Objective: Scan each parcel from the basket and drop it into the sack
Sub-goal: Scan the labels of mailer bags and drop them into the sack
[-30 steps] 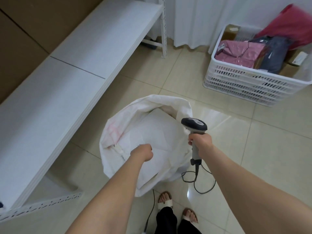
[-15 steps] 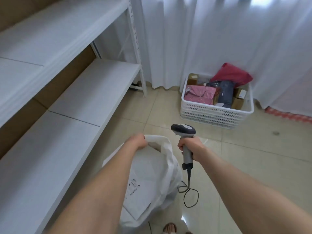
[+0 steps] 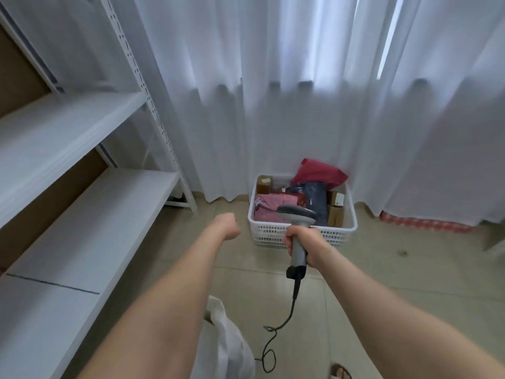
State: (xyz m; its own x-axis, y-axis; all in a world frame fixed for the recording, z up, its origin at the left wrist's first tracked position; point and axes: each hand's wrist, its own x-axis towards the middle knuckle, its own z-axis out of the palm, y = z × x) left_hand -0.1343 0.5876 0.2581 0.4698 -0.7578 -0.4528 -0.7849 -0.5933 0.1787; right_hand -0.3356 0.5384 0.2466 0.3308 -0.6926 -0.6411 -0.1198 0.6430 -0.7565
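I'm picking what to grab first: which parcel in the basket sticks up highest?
The red bag at the basket's far side; the pink bag, dark bag and brown boxes sit lower.

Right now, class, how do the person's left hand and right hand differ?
The right hand grips the scanner; the left hand is curled and holds nothing. The right hand overlaps the basket in view; the left hand sits left of it, over floor. Both reach forward.

Soft daylight filters through the white curtain (image 3: pixel 300 105), brightest at a narrow gap on the upper right. Shadows are faint. The shelving (image 3: pixel 82 214) on the left is smeared by motion blur and bowed by wide-angle distortion, and the basket (image 3: pixel 270 233) looks slightly soft.
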